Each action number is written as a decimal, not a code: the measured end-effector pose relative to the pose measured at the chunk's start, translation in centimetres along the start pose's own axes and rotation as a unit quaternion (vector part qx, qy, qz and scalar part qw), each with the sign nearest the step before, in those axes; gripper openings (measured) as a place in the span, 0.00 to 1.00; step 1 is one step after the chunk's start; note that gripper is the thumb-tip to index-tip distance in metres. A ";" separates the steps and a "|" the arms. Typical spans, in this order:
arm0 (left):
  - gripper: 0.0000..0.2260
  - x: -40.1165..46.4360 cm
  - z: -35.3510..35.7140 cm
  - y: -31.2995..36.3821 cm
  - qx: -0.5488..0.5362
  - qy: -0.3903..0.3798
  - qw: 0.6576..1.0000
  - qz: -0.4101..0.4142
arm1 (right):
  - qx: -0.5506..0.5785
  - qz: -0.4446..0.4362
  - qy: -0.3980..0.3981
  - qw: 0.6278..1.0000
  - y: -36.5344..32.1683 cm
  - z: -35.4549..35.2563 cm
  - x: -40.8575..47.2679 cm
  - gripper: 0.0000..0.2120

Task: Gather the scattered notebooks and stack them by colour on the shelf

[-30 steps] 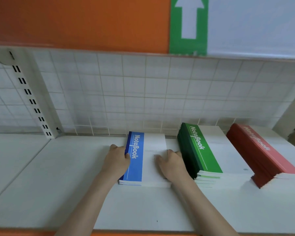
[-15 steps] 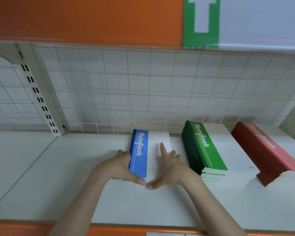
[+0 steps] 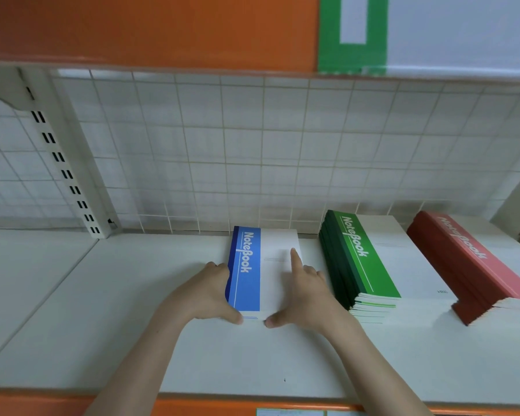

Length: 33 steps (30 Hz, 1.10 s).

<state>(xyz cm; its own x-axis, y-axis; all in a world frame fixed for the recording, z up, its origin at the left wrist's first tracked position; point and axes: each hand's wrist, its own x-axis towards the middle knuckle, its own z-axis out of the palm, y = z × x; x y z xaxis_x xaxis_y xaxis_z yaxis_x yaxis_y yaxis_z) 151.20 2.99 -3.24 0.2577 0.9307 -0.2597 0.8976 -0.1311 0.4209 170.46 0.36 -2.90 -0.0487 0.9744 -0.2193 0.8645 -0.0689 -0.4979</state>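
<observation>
L hand (image 3: 206, 295) fingers wrap the spine side of the blue notebook stack (image 3: 260, 270), thumb on its near edge. R hand (image 3: 305, 292) clasps the opposite side, thumb at the near corner, index finger (image 3: 294, 259) lying straight on the top cover toward 12 o'clock. So both hands squeeze the stack from 9 and 3. The stack lies flat on the white shelf (image 3: 132, 295), its far end close to the wire grid back (image 3: 252, 160).

Risks, as I judge them:
- Uneven squeeze could fan the thin stack, so the edges go crooked.
- A push toward 3 o'clock could bump the green notebook stack (image 3: 364, 259), nearby and already stepped at the front.
- The red notebook stack (image 3: 475, 265), further at 3, leans and overhangs, so a knock-on nudge may spill it.
</observation>
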 end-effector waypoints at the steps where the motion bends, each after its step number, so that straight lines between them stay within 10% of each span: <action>1: 0.29 0.0 0.0 0.0 -0.001 0.003 1.000 -0.002 | 0.001 0.003 0.001 1.000 -0.1 0.0 -0.1 0.67; 10: 0.31 -0.2 0.5 0.3 -0.011 -0.012 1.000 -0.020 | -0.068 0.056 -0.012 0.996 -0.7 -0.5 -0.9 0.47; 24: 0.28 -0.1 0.9 0.3 -0.023 0.017 1.000 -0.007 | -0.030 0.065 -0.002 0.997 -0.1 -0.1 -0.6 0.49; 29: 0.31 -0.4 0.2 -0.1 -0.048 -0.006 0.999 -0.005 | 0.015 0.043 0.000 0.999 0.1 -0.5 -1.1 0.66; 33: 0.44 -1.0 -0.9 0.0 -0.093 0.020 0.995 -0.028 | 0.025 -0.013 0.074 0.997 -0.1 -0.6 -1.2 0.60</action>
<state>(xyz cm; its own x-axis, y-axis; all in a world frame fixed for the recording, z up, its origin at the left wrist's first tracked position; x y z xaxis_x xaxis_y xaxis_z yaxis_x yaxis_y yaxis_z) 150.59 2.35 -2.24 0.1921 0.9479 -0.2541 0.8273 -0.0171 0.5615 170.69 -0.68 -2.07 0.0076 0.9967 -0.0812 0.8373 -0.0508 -0.5445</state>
